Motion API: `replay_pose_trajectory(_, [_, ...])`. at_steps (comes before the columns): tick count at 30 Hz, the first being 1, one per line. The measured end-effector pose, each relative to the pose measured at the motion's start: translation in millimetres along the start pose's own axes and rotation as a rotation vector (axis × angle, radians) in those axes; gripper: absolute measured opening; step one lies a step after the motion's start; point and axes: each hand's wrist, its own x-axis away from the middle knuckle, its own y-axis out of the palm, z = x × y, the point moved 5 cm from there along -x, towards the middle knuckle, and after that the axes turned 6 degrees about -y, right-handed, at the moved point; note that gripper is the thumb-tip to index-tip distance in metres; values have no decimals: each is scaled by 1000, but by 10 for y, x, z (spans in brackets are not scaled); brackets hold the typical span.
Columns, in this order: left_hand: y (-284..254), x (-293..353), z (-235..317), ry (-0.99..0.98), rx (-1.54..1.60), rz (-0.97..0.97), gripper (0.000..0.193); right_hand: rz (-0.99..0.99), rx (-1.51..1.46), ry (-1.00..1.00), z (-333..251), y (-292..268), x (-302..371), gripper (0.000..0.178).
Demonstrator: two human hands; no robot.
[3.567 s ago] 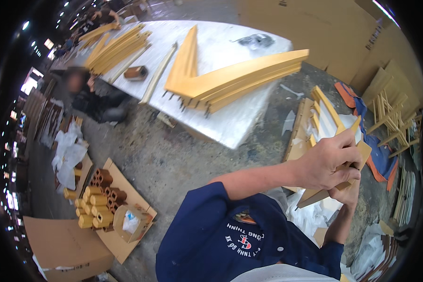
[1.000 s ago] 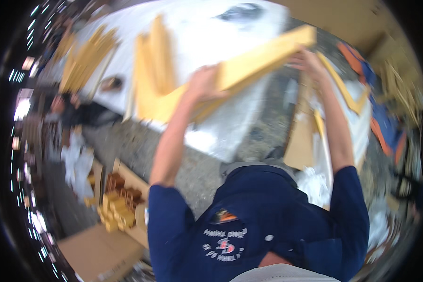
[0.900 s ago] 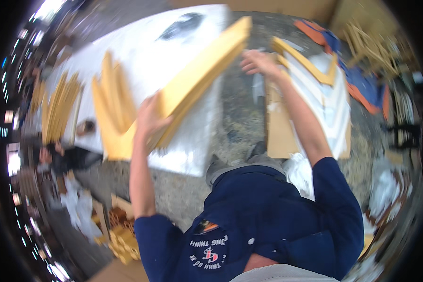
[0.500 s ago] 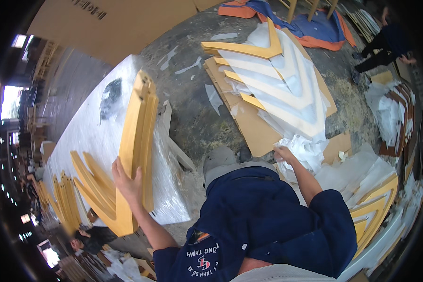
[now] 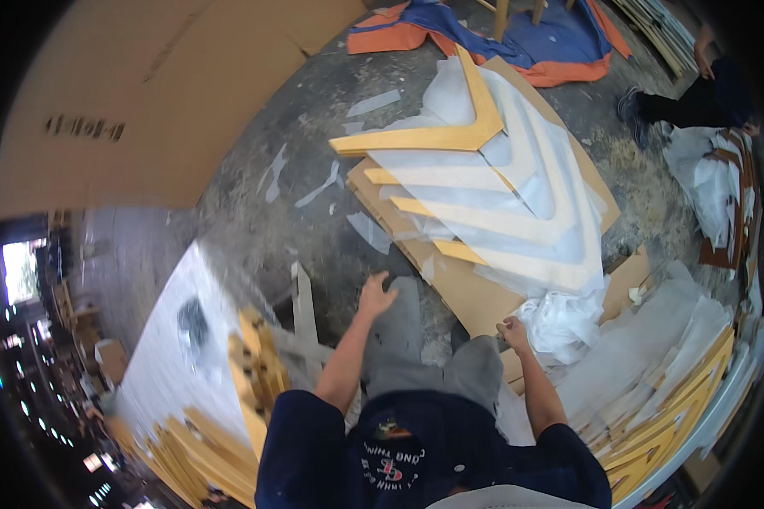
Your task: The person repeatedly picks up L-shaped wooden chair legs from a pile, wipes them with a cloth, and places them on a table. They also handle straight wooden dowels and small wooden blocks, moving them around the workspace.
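My left hand (image 5: 378,295) hangs over the floor above my left knee, its fingers apart and nothing in them. My right hand (image 5: 512,332) is closed at the left edge of a crumpled white wrapping sheet (image 5: 560,327), its fingers seeming to pinch it. Beyond both hands, V-shaped yellow wooden frame pieces lie in a row, with thin white sheets between and over them. The farthest wooden piece (image 5: 424,138) is bare on top. Under them lies brown cardboard (image 5: 475,297).
To my left stands a plastic-wrapped pallet surface (image 5: 178,331) bearing several stacked wooden pieces (image 5: 259,365). White sheets (image 5: 654,348) and more wooden frames (image 5: 679,416) lie at right. A large cardboard sheet (image 5: 144,110), a blue-orange tarp (image 5: 535,55) and another person (image 5: 688,110) are farther off.
My left hand has let go of the upright wooden pieces on the left and moved right, toward the middle. My right hand stays by the crumpled sheet. The view has turned rightward.
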Motion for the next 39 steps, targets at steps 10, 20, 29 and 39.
replay_pose_trajectory(10, [1196,-494,-574,-457,-375,-323,76,96,685,-491,-2034,441,-3655,75])
replay_pose_trajectory(20, [1453,-667,-1086,-510,-295,-217,55,270,1057,-732,-3857,860,-5595,90])
replay_pose_trajectory(29, [1125,-1002,-1325,-553,-262,-335,53,106,1089,-782,-4432,1560,-6050,95])
replay_pose_trajectory(39, [964,-1115,-1391,-554,-222,-364,55,57,1040,-974,-4875,1066,-5572,80])
